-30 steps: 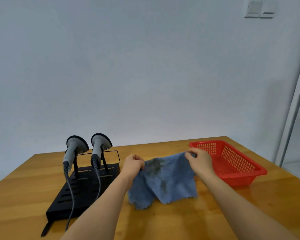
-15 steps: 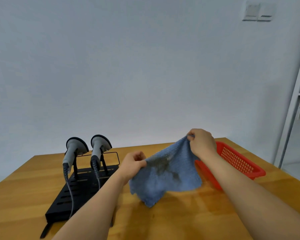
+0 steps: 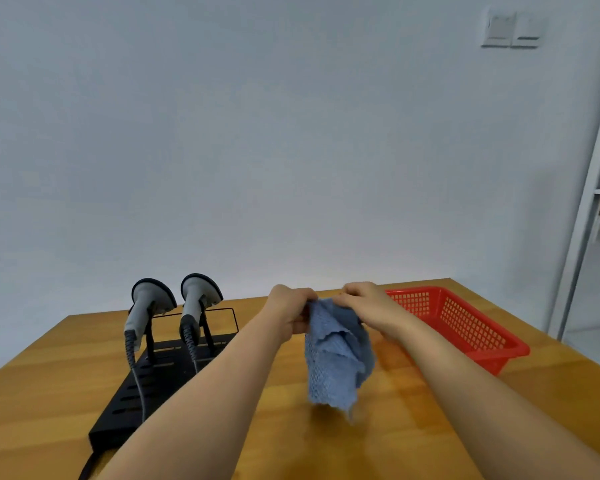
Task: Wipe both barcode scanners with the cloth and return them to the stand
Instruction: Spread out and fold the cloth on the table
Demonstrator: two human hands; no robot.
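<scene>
Both hands, left [image 3: 291, 311] and right [image 3: 368, 303], pinch the folded cloth [image 3: 336, 358] at table centre (scanners [image 3: 174, 306] wait at nine o'clock, docked); folding it into a compact pad should wipe best.

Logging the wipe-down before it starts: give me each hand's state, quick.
Left hand: closed, gripping the top edge of the blue cloth.
Right hand: closed, pinching the same edge beside it; the cloth hangs folded between them.
</scene>
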